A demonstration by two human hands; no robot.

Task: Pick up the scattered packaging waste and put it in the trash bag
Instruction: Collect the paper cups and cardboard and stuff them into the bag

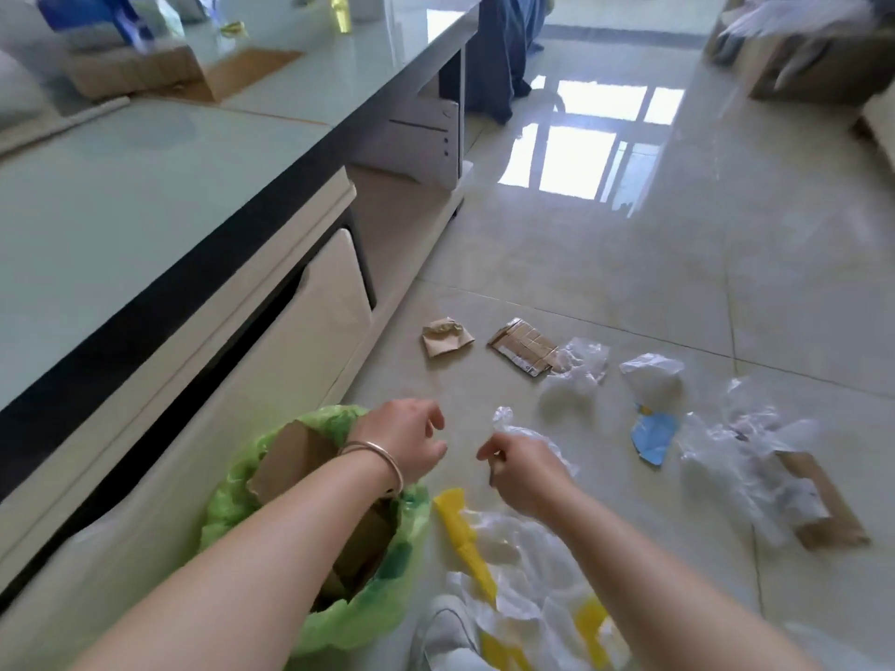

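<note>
Green trash bag [232, 496] sits open on the floor [629, 283] at lower left, against the cabinet [290, 341], cardboard [290, 457] already inside. My left hand [411, 440] hovers over its rim, fingers loosely curled, holding nothing; bracelet [375, 457] on that wrist. My right hand [520, 469] pinches a clear plastic wrapper [513, 428] just right of the bag. Below my hands: white-and-yellow plastic [508, 573] on the floor. Scattered farther out: crumpled brown paper [445, 337], flattened taped cardboard piece [523, 346], clear plastic [578, 368] touching it, white bag [654, 375], blue scrap [654, 435], and a clear plastic heap [746, 452] over a cardboard strip [823, 506]. Counter [121, 210] at left carries a box [131, 70].
</note>
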